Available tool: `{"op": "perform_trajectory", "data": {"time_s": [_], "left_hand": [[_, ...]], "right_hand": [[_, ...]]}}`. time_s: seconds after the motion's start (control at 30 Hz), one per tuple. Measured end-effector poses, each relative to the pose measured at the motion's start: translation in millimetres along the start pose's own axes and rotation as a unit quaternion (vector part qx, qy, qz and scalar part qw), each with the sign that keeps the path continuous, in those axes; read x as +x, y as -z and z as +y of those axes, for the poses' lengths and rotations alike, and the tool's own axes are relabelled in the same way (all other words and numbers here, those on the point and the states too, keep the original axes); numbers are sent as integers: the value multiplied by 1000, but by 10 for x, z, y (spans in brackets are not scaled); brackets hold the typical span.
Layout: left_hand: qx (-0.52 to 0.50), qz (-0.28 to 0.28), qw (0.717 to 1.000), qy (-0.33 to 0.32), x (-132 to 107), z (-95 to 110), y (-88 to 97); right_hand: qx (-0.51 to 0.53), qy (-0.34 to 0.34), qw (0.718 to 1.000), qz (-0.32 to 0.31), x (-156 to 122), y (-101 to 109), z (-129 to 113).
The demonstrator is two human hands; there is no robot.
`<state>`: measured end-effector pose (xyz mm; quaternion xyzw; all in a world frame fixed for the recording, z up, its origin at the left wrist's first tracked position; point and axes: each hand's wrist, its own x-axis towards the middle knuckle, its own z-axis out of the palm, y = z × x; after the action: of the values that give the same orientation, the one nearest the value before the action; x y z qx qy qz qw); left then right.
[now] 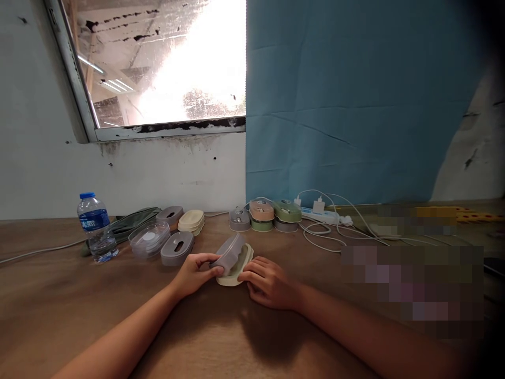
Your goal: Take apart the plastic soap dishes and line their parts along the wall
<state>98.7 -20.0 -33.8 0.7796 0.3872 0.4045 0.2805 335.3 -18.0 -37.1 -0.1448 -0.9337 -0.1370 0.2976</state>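
In the middle of the table, my left hand pinches a translucent grey oval plastic container, which is tilted up on its side. Just beneath and to the right of it is a shallow cream oval lid with a raised rim. My right hand grips the right edge of this lid, its fingers curled over the rim. The container overlaps the lid's left part; whether the two touch is hidden by my fingers.
A water bottle, clear plastic containers, grey slotted oval covers and stacked cream lids stand at left. Coloured oval boxes stack at the back, beside a power strip with loose white cables.
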Motion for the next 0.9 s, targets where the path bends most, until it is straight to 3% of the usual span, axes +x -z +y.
{"op": "perform_trajectory", "data": {"time_s": [0.17,0.33,0.4,0.53,0.73,0.9], "left_hand": [[-1,12,1000,4,-3,-13,21],[80,31,996,-33,-22,12,26],[154,29,984,-84,-22,11,39],[315,24,933,-175,0,-4,126],[432,93,885,-143,-41,-131,549],[454,100,877,-123,-159,-328,941]], "right_hand": [[16,-11,1000,-23,5,-2,7],[28,-25,998,-42,19,27,-11],[31,-29,998,-50,18,30,-10],[38,-32,997,-55,8,17,5],[42,-36,997,-60,-2,3,14],[41,-38,997,-62,1,10,12]]}}
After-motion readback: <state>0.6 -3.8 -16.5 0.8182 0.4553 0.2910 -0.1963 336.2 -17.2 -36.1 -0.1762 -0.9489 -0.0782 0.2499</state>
